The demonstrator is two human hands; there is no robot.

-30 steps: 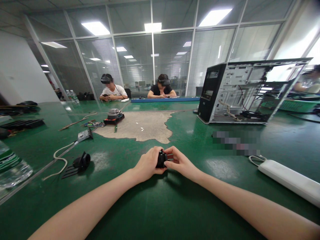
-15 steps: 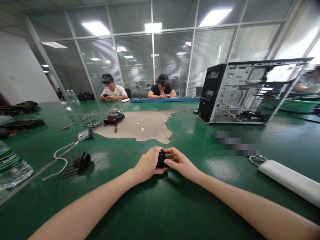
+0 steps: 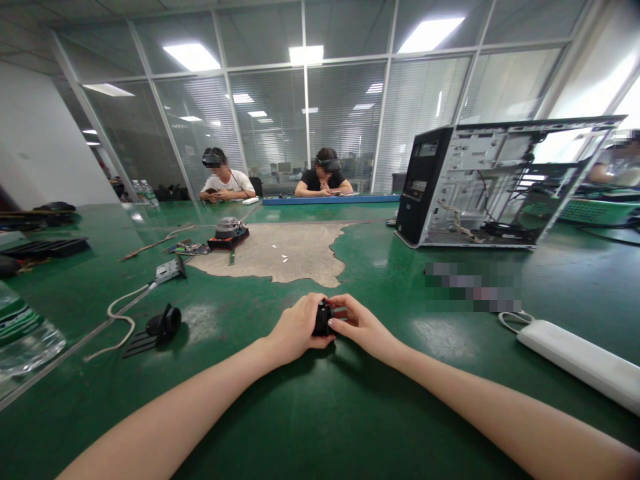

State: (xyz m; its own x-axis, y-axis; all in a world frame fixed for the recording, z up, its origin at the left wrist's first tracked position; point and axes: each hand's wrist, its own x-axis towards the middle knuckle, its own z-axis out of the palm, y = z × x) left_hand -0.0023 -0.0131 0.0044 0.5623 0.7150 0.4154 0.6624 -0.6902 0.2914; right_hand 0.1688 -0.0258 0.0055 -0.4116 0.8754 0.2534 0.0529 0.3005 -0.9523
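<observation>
While left grip and right grip hold a black part, possibly plastic, worn green tabletop, glass partition

A compact, blocky black object, seemingly plastic, sits between the left-hand grip and the right-hand grip. The left wraps its left side, hiding much of it; right fingertips are at its right edge. Its exposed face looks uneven. Whether it touches the green table is unclear.
</observation>
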